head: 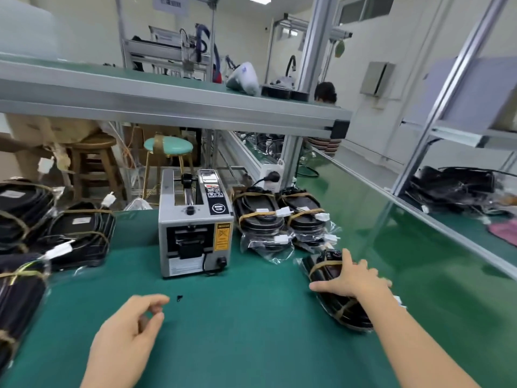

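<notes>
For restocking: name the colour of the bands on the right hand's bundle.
Tan bands; head view shows them best.

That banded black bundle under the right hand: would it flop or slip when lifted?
Probably stays together: tan bands cross the bundle that the right hand rests on. Its glossy clear wrap may slip in a grip or slide on the green mat. Lying flat and low, it seems unlikely to roll or tip.
</notes>
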The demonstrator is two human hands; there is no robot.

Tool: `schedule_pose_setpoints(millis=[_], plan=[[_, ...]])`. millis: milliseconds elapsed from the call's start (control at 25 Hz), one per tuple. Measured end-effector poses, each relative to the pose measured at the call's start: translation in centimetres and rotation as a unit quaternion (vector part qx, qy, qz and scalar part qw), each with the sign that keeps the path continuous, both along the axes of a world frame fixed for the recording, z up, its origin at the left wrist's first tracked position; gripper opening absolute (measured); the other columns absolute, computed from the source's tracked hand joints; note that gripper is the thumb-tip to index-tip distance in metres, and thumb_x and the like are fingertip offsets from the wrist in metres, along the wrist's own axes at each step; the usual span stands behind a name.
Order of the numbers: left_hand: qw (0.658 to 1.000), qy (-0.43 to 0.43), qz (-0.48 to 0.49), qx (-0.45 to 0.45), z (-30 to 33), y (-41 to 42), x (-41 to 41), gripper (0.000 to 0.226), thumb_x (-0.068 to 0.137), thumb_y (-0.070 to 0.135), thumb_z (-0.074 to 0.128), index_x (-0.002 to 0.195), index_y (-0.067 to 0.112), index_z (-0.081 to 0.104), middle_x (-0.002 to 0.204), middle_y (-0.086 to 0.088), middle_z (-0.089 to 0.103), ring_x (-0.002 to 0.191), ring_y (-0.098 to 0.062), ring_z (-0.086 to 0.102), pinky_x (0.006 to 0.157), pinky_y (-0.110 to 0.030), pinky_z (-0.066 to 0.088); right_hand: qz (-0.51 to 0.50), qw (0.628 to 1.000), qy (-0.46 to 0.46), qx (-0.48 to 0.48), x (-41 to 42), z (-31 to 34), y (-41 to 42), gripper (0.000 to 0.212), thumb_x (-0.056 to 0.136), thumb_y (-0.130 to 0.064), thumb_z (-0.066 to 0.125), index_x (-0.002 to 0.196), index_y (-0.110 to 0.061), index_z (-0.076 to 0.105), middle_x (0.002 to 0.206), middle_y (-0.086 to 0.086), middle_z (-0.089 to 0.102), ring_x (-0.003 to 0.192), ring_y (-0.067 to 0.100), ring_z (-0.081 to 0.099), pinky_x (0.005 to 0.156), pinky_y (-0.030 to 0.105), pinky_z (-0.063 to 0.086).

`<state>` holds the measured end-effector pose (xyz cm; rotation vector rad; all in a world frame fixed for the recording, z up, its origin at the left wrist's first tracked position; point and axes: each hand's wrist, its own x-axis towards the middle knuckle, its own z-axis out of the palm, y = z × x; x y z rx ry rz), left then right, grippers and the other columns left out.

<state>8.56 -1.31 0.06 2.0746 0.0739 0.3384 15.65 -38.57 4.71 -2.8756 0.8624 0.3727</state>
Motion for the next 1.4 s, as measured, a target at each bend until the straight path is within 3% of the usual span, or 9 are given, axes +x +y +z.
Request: schedule_pose_setpoints(millis=[160,280,480,640,800,920,1040,1200,1400], plan=[[0.999,0.005,-0.024,-0.032,0.2,-0.9,-0.3,0.049,0.074,-0.008,0.072,0.073,0.041,0.067,0.078,0.016,0.064,0.064,-0.012,0.053,0.063,-0.013,0.039,0.011,0.998,-0.003,0.065,-0.9,1.3,1.0,0.144,0.041,-0.07,0.077,0.151,-0.037,-0.009,0.148,0.013,0.03,0.133,0.036,0.039,0.105,0.049,0.037],[0.987,0.012,-0.085,-0.138,1.5,-1.9,-0.3,0.034,0.073,-0.003,0.077,0.088,0.027,0.07,0.091,0.006,0.07,0.068,-0.008,0.059,0.063,-0.009,0.045,0.179,0.983,-0.046,0.006,-3.6,2.6,2.7,0.14,0.034,-0.069,0.073,0.144,-0.049,-0.011,0.144,0.001,0.033,0.129,0.028,0.04,0.101,0.046,0.037],[0.906,0.188,-0.24,-0.293,4.8,-3.2,1.0,0.089,0.037,0.054,0.088,0.119,0.028,0.062,0.119,0.007,0.066,0.107,-0.012,0.064,0.095,-0.037,0.046,0.624,0.778,-0.07,0.029,-7.9,4.8,10.7,0.13,0.047,-0.045,0.082,0.148,-0.042,0.0,0.143,-0.005,0.027,0.132,0.019,0.029,0.11,0.043,0.02],[0.77,0.337,-0.314,-0.441,5.8,-0.3,1.7,0.072,0.044,0.03,0.094,0.109,0.011,0.072,0.102,-0.019,0.071,0.081,-0.028,0.07,0.068,-0.037,0.056,0.756,0.623,-0.174,-0.094,-7.7,4.6,16.3,0.111,0.058,-0.01,0.072,0.151,-0.028,0.014,0.151,-0.001,0.025,0.145,0.022,0.012,0.118,0.055,0.005],[0.737,0.261,-0.423,-0.457,5.1,3.1,0.8,0.06,0.068,0.004,0.078,0.125,0.002,0.058,0.123,-0.031,0.057,0.108,-0.04,0.061,0.09,-0.044,0.05,0.735,0.581,-0.276,-0.217,-6.0,3.7,17.5,0.082,0.072,-0.008,0.043,0.15,-0.026,0.026,0.158,-0.004,0.025,0.148,0.024,0.017,0.119,0.052,0.005],[0.807,0.167,-0.344,-0.45,3.4,3.2,0.0,0.077,0.046,0.0,0.082,0.12,0.002,0.06,0.116,-0.032,0.061,0.097,-0.04,0.064,0.083,-0.044,0.053,0.617,0.678,-0.382,-0.116,-5.7,2.2,17.6,0.077,0.064,-0.004,0.054,0.138,-0.023,0.049,0.151,-0.001,0.04,0.141,0.024,0.035,0.115,0.05,0.024],[0.887,0.031,-0.256,-0.384,2.7,2.4,-0.8,0.077,0.041,-0.002,0.081,0.114,0.015,0.066,0.113,-0.022,0.067,0.099,-0.033,0.067,0.077,-0.032,0.055,0.392,0.785,-0.36,0.317,-6.0,2.6,18.8,0.058,0.077,-0.003,0.061,0.126,-0.033,0.053,0.137,-0.015,0.047,0.128,0.0,0.041,0.11,0.033,0.034],[0.925,-0.086,-0.189,-0.32,2.6,1.4,-1.4,0.083,0.045,-0.002,0.083,0.118,0.032,0.064,0.109,-0.005,0.072,0.101,-0.021,0.068,0.079,-0.022,0.054,0.23,0.73,-0.185,0.617,-6.0,5.2,19.6,0.04,0.079,-0.051,0.067,0.117,-0.044,0.057,0.121,-0.012,0.062,0.108,-0.003,0.058,0.095,0.037,0.05],[0.965,-0.172,-0.137,-0.146,1.1,-0.6,-2.2,0.098,0.061,-0.001,0.078,0.138,0.045,0.041,0.126,0.018,0.061,0.114,0.002,0.057,0.087,-0.004,0.041,0.236,0.655,-0.135,0.705,-6.4,6.5,21.9,0.093,0.051,-0.043,0.083,0.133,-0.03,0.042,0.118,-0.003,0.067,0.109,0.013,0.064,0.09,0.033,0.054]])
